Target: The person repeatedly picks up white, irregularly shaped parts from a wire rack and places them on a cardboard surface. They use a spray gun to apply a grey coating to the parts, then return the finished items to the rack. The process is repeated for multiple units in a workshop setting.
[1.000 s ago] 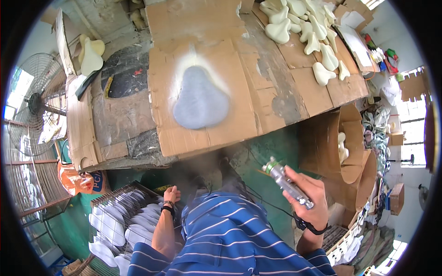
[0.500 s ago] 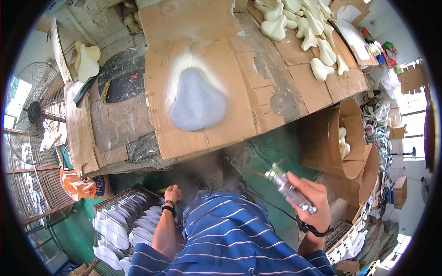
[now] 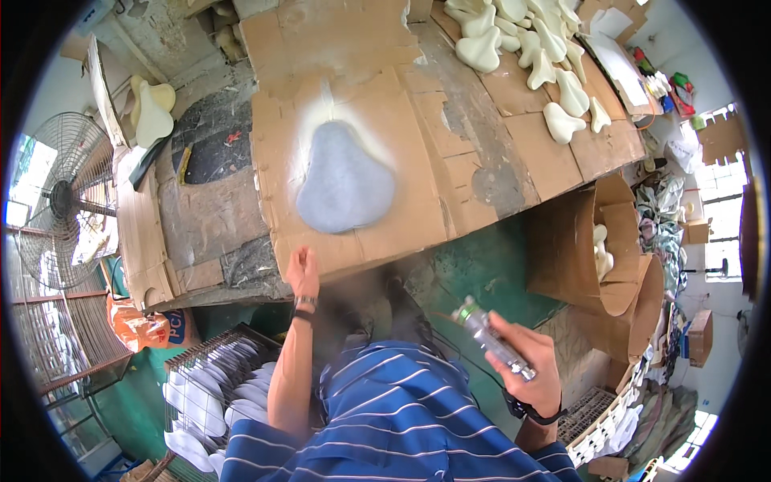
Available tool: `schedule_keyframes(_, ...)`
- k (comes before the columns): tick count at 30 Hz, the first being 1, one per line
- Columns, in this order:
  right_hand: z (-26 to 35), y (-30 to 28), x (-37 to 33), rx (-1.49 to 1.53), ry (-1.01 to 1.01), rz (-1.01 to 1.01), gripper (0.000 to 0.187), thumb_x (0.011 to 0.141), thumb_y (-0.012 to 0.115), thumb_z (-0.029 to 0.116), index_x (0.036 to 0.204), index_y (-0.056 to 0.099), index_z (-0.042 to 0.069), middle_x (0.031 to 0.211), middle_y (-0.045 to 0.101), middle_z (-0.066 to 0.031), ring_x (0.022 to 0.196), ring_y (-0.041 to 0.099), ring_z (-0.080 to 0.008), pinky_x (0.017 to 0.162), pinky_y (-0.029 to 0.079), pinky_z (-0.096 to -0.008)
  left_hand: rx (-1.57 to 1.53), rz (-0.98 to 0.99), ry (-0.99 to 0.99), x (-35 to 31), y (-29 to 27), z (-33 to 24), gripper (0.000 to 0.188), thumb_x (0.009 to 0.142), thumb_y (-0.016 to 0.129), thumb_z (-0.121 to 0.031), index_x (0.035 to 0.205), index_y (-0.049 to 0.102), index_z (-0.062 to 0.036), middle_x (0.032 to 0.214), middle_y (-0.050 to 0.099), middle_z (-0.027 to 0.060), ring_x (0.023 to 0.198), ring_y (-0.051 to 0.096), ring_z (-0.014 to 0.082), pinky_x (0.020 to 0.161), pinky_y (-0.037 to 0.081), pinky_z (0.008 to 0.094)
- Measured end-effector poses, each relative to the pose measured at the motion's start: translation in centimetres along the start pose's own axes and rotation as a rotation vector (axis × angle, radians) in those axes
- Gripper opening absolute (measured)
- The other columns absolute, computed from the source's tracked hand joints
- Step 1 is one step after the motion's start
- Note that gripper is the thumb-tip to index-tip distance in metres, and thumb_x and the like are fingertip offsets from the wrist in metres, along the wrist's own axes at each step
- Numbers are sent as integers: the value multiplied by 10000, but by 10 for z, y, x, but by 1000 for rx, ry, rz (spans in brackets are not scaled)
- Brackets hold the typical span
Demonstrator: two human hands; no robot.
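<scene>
A spray gun (image 3: 491,341) with a clear cylindrical body and a green ring sits in my right hand (image 3: 532,361), closed around it, off the table's near side. My left hand (image 3: 303,271) is at the table's front edge, fingers curled together, with nothing visible in them. Just beyond it a grey, rounded triangular pad (image 3: 345,181), shaped like a bicycle saddle, lies flat on a cardboard sheet (image 3: 418,201). Pale overspray surrounds the pad. The left hand and the pad are apart.
Cream saddle-shaped foam pieces (image 3: 542,60) are piled at the table's far right; two more (image 3: 152,112) stand at the left. Below left is a wire rack (image 3: 241,341) of pale pads. A large fan (image 3: 60,197) stands left, cardboard boxes (image 3: 574,241) right. A hose trails below the gun.
My left hand has moved up and forward from beside my body to the table's edge. The right hand with the spray gun has shifted slightly left.
</scene>
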State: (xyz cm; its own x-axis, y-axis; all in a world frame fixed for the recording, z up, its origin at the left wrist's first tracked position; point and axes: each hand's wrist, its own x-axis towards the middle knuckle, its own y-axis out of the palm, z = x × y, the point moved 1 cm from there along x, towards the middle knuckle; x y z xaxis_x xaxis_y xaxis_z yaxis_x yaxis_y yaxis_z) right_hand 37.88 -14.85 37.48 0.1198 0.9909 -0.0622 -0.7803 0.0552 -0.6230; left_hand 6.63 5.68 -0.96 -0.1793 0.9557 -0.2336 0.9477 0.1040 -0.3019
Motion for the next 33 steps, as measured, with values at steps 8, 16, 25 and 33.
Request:
schedule_keyframes(8,-4,-11,0,30,20,-178,598,764,763,-72,1345,633,-10,905,702,-174,733,683,-290,683,530,-320,609,-190,147,56,41,-26,323,793,814,-267,1086,724,-166,872,630,46,896,639,260,790,515,425)
schedule_keyframes(16,-37,8,-6,154,35,-127,593,819,752,-46,1389,595,-4,996,716,-186,810,707,-305,733,543,-334,621,-215,260,61,43,-86,197,757,793,-190,949,749,-181,935,618,34,897,652,278,759,522,426)
schedule_keyframes(25,-45,32,-3,186,-11,-52,578,828,778,12,1378,600,-1,1031,718,-194,864,705,-358,761,555,-375,-1360,-51,-588,172,81,-119,127,894,586,59,1019,583,43,1042,615,149,1003,635,298,1019,554,508)
schedule_keyframes(33,-43,39,-5,131,-23,-6,572,824,782,33,1364,603,-21,1156,711,-243,981,709,-396,837,569,-389,-1510,356,170,120,28,-329,223,914,636,21,1136,620,31,1126,691,150,1062,655,273,1086,505,494)
